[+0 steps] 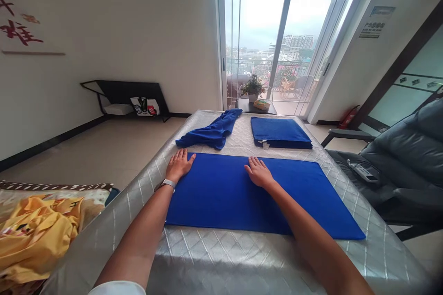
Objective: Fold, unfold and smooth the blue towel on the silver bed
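A blue towel lies spread flat across the table, its long sides running left to right. My left hand rests on its far left corner, fingers stretched out and pointing away from me. On the towel's far edge, near the middle, my right hand lies flat with its fingers extended. Beyond the left hand is a crumpled blue towel. A stack of folded blue towels sits beyond the right hand, with white tags showing at its near side.
The table has a silvery quilted cover. A dark armchair with a remote control stands at right. Yellow cloth lies at lower left. Behind the table are a potted plant and glass sliding doors.
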`<control>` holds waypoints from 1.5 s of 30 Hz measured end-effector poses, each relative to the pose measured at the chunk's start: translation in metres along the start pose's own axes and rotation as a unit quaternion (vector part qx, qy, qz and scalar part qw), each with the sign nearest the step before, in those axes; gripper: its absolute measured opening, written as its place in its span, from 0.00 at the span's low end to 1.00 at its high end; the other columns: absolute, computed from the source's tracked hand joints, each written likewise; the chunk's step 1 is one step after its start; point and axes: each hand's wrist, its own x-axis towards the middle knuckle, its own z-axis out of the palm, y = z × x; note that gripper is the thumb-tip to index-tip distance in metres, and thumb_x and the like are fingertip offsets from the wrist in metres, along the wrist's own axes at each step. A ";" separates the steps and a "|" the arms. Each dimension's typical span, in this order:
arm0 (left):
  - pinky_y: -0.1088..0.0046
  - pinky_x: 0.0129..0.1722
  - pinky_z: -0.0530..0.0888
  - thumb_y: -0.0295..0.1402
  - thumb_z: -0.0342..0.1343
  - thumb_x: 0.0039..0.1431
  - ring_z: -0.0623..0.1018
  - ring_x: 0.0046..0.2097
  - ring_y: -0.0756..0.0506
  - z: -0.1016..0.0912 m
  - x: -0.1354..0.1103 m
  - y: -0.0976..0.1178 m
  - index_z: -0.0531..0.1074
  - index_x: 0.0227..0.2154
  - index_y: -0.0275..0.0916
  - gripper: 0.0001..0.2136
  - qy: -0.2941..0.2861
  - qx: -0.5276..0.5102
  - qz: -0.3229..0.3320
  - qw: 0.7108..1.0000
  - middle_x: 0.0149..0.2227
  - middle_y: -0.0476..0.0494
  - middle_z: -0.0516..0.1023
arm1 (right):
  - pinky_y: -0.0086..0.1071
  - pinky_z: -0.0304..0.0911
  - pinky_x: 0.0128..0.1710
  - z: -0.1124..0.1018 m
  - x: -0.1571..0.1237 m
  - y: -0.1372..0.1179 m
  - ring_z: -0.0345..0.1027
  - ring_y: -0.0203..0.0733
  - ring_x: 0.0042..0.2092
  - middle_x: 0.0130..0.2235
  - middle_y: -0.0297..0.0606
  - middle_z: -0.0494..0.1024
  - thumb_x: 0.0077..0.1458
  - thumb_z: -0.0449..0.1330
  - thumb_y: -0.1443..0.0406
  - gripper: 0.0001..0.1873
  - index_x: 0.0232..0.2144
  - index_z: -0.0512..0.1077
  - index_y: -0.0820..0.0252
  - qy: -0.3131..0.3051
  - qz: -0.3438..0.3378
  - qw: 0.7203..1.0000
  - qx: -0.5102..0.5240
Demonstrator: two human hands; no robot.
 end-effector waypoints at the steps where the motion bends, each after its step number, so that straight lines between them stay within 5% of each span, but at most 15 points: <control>1: 0.57 0.70 0.50 0.53 0.31 0.70 0.54 0.72 0.37 0.001 0.000 0.000 0.53 0.69 0.25 0.38 0.000 0.000 -0.002 1.000 0.72 0.29 0.54 | 0.39 0.29 0.72 0.002 0.002 0.001 0.31 0.41 0.74 0.74 0.41 0.42 0.70 0.31 0.50 0.39 0.73 0.45 0.69 0.003 0.002 1.000 -0.004; 8: 0.57 0.71 0.49 0.54 0.30 0.70 0.54 0.72 0.38 0.001 0.001 0.000 0.53 0.70 0.27 0.38 -0.006 -0.013 -0.012 1.000 0.72 0.31 0.53 | 0.39 0.30 0.72 0.004 -0.004 0.040 0.33 0.40 0.74 0.74 0.39 0.43 0.69 0.30 0.49 0.40 0.73 0.44 0.67 0.015 0.022 0.999 -0.035; 20: 0.58 0.71 0.48 0.52 0.30 0.71 0.52 0.73 0.38 -0.002 0.001 0.000 0.51 0.70 0.25 0.37 -0.024 0.000 -0.013 1.000 0.72 0.31 0.52 | 0.43 0.36 0.72 -0.013 -0.055 0.212 0.36 0.44 0.74 0.74 0.44 0.44 0.69 0.31 0.51 0.39 0.72 0.44 0.72 0.047 0.180 0.979 -0.087; 24: 0.56 0.70 0.51 0.52 0.32 0.71 0.54 0.72 0.37 -0.011 -0.004 0.005 0.52 0.70 0.25 0.37 -0.019 0.011 -0.018 1.000 0.72 0.29 0.52 | 0.43 0.35 0.72 -0.014 -0.059 0.219 0.36 0.46 0.74 0.74 0.46 0.45 0.69 0.31 0.51 0.40 0.72 0.45 0.73 0.051 0.190 0.977 -0.087; 29: 0.53 0.71 0.46 0.48 0.36 0.71 0.51 0.73 0.36 -0.029 -0.014 0.019 0.57 0.68 0.26 0.34 0.076 0.034 0.023 0.996 0.72 0.30 0.52 | 0.43 0.34 0.72 -0.017 -0.060 0.210 0.35 0.46 0.74 0.74 0.45 0.45 0.68 0.31 0.51 0.40 0.72 0.46 0.73 0.055 0.187 0.978 -0.077; 33: 0.55 0.71 0.51 0.39 0.37 0.71 0.56 0.72 0.37 -0.034 -0.021 0.062 0.64 0.65 0.28 0.27 0.108 -0.028 0.080 0.991 0.70 0.31 0.59 | 0.43 0.34 0.72 -0.017 -0.060 0.210 0.35 0.46 0.74 0.74 0.46 0.45 0.68 0.31 0.51 0.41 0.72 0.46 0.74 0.058 0.187 0.978 -0.068; 37: 0.63 0.67 0.62 0.39 0.34 0.74 0.67 0.67 0.42 -0.019 -0.039 0.144 0.70 0.60 0.31 0.26 0.025 -0.114 0.228 0.967 0.64 0.33 0.71 | 0.42 0.34 0.72 -0.017 -0.059 0.210 0.35 0.46 0.74 0.74 0.45 0.44 0.68 0.32 0.51 0.40 0.72 0.45 0.73 0.062 0.188 0.978 -0.065; 40: 0.61 0.69 0.59 0.43 0.34 0.74 0.62 0.70 0.43 -0.003 -0.059 0.200 0.65 0.64 0.34 0.27 0.014 -0.109 0.334 0.936 0.67 0.35 0.65 | 0.42 0.34 0.72 -0.017 -0.060 0.210 0.35 0.45 0.74 0.74 0.44 0.44 0.68 0.31 0.51 0.40 0.72 0.45 0.73 0.059 0.189 0.978 -0.065; 42: 0.59 0.70 0.55 0.47 0.33 0.74 0.57 0.72 0.43 0.004 -0.069 0.221 0.59 0.68 0.37 0.29 -0.019 -0.091 0.345 0.934 0.70 0.36 0.59 | 0.42 0.33 0.72 -0.016 -0.060 0.211 0.35 0.45 0.74 0.74 0.44 0.44 0.68 0.31 0.51 0.40 0.72 0.45 0.73 0.057 0.187 0.978 -0.067; 45: 0.59 0.72 0.48 0.53 0.30 0.72 0.51 0.73 0.42 0.005 -0.072 0.221 0.50 0.72 0.39 0.33 -0.081 -0.081 0.326 0.938 0.73 0.40 0.52 | 0.43 0.34 0.72 -0.013 -0.059 0.214 0.35 0.46 0.74 0.74 0.45 0.44 0.68 0.30 0.51 0.41 0.72 0.46 0.73 0.063 0.180 0.979 -0.072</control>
